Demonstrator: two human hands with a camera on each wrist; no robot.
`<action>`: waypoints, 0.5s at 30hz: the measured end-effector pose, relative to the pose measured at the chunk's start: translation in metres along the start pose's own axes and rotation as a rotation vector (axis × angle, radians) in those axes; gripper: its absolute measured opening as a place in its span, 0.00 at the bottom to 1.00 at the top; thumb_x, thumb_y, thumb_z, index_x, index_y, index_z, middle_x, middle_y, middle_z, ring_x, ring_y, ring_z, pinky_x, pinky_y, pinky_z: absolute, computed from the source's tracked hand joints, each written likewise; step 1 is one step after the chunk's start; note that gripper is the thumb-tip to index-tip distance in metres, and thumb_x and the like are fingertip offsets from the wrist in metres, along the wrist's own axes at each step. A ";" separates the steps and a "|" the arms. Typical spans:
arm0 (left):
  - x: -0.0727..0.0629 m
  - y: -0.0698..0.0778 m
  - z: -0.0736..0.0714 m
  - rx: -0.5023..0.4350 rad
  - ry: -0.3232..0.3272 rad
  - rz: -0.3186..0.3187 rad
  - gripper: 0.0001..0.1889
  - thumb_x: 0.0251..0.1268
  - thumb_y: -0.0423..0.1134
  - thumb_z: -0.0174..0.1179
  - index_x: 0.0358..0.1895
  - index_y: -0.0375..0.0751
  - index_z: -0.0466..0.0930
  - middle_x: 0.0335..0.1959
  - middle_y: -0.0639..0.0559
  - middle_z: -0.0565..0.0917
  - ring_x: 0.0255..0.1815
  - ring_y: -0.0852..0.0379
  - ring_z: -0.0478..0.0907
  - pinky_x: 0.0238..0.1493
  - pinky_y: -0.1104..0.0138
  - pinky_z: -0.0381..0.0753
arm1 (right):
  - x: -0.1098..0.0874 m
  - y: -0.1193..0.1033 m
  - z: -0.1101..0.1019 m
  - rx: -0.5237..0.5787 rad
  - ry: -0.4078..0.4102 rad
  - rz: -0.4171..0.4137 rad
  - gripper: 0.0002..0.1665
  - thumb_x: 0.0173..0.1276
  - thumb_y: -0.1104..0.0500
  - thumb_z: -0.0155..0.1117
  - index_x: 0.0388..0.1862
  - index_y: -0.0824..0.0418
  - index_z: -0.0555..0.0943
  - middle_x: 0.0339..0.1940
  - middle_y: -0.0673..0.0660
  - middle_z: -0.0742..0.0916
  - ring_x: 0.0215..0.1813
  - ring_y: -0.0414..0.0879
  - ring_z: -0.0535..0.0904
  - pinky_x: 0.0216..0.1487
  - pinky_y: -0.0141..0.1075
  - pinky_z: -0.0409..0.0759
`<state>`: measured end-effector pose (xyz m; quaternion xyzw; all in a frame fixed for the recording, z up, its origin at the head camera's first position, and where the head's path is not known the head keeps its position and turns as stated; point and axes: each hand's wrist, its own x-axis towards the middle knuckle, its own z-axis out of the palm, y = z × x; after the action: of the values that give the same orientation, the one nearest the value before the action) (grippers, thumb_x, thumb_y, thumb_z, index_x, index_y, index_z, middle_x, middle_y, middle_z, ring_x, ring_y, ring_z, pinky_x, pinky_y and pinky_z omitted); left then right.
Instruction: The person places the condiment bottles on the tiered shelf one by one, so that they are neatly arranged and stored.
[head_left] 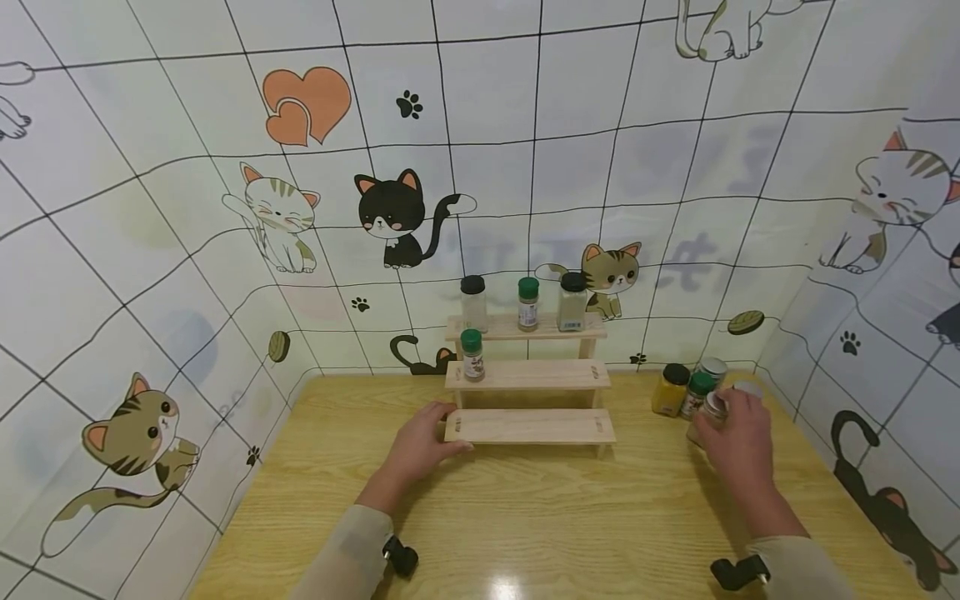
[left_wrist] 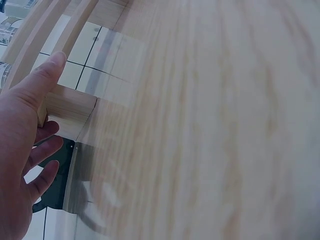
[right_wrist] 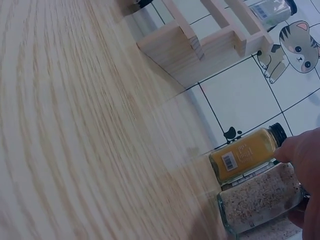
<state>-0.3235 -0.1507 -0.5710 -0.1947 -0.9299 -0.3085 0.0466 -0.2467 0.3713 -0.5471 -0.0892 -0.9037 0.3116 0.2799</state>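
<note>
A three-tier wooden rack (head_left: 532, 427) stands at the table's back. My left hand (head_left: 416, 450) grips the left end of its lowest tier, and the thumb lies along the edge in the left wrist view. Over on the right, my right hand (head_left: 738, 442) holds a silver-lidded spice jar (right_wrist: 257, 197) by its top; pale, coarse bits fill the glass. Right beside it are a black-capped jar of yellow powder (head_left: 670, 392) and a green-capped jar (head_left: 697, 396). Another silver-lidded jar (head_left: 712, 368) is behind, and my fingers partly cover a further lid (head_left: 747, 389).
The top tier bears two black-capped jars (head_left: 474, 307) and a green-capped jar (head_left: 528, 306). On the middle tier's left end stands another green-capped jar (head_left: 472, 358). Cat-patterned sheeting (head_left: 495, 183) surrounds the wood-grain table (head_left: 525, 517) at the back and sides.
</note>
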 end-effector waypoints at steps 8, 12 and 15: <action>0.000 0.000 -0.001 -0.006 -0.002 0.004 0.42 0.61 0.63 0.82 0.74 0.45 0.80 0.68 0.49 0.84 0.70 0.45 0.81 0.70 0.44 0.81 | -0.002 -0.005 -0.001 0.030 -0.078 0.034 0.31 0.73 0.66 0.77 0.66 0.74 0.71 0.62 0.80 0.77 0.61 0.79 0.76 0.54 0.72 0.77; 0.000 -0.001 -0.001 -0.002 0.001 0.012 0.43 0.61 0.63 0.81 0.73 0.44 0.80 0.68 0.49 0.84 0.69 0.45 0.81 0.69 0.45 0.81 | -0.004 -0.006 0.000 0.055 -0.125 -0.003 0.30 0.72 0.65 0.80 0.65 0.71 0.74 0.61 0.75 0.80 0.57 0.72 0.80 0.48 0.57 0.84; 0.000 -0.001 -0.001 0.001 0.001 0.016 0.42 0.61 0.64 0.81 0.73 0.45 0.80 0.68 0.50 0.84 0.69 0.45 0.81 0.69 0.45 0.81 | -0.006 -0.006 0.001 0.094 -0.148 -0.079 0.29 0.69 0.65 0.83 0.62 0.70 0.77 0.56 0.70 0.82 0.52 0.63 0.83 0.42 0.37 0.83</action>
<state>-0.3241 -0.1521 -0.5713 -0.2017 -0.9285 -0.3077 0.0496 -0.2422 0.3643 -0.5463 -0.0172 -0.9090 0.3481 0.2285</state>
